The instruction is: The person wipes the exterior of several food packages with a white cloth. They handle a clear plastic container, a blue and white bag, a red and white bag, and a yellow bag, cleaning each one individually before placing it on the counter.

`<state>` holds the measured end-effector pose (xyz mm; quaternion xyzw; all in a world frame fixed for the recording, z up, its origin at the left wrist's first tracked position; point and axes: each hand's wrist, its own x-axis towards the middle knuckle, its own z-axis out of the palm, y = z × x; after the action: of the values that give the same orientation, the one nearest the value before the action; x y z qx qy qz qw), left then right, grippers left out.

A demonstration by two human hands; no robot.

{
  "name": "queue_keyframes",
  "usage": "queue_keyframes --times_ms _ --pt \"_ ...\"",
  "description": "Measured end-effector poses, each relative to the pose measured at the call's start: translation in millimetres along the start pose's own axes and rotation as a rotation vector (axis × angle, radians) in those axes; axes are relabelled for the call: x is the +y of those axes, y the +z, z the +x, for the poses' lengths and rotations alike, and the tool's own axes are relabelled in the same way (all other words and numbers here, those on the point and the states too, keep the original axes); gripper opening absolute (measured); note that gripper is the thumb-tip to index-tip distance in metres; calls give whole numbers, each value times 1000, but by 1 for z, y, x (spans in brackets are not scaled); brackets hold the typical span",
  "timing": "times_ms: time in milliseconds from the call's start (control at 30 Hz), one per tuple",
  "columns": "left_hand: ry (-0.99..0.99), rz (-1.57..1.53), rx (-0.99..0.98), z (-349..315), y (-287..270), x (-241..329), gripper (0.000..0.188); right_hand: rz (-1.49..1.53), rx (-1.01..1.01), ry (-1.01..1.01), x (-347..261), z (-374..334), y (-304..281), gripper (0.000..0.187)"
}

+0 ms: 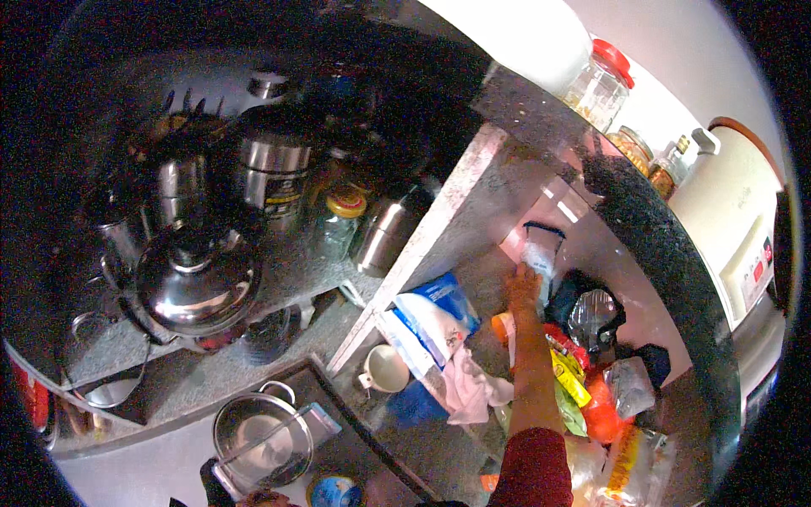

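My right hand [524, 287] reaches deep into the right-hand shelf compartment. Its fingers are closed around the near end of a pale, see-through item with a dark rim [541, 253], whose kind I cannot make out. The forearm, in a maroon sleeve, passes over several packets. At the lower edge, only part of my left hand [263, 498] shows, by the near end of a long, clear, flat-sided object [270, 444]. This object slants over a round steel pan [230, 422], and its far end is bluish. The left fingers are mostly cut off by the frame.
A stone partition [431, 228] divides the shelves. Left of it stand a lidded steel pot [198, 287], a yellow-lidded jar [336, 224] and steel canisters. Right are a blue-white packet [439, 313], a pink cloth [473, 389], a white mug [386, 369] and an orange-red bag [601, 410].
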<state>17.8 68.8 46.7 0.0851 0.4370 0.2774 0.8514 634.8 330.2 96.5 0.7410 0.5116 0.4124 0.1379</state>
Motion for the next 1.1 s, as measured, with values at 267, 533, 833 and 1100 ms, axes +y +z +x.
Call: queue_keyframes --times_ms 267,533,833,1100 --pt "-126 34 69 5 21 0 41 -40 -575 195 -6 18 29 27" --pt "-136 38 31 9 25 1 36 27 -231 214 1 13 22 14" --pt "-118 -44 -131 15 14 -14 21 309 324 392 45 6 -50 7" --pt "-135 -90 -74 4 49 -15 18 412 277 267 90 -21 -108 14"
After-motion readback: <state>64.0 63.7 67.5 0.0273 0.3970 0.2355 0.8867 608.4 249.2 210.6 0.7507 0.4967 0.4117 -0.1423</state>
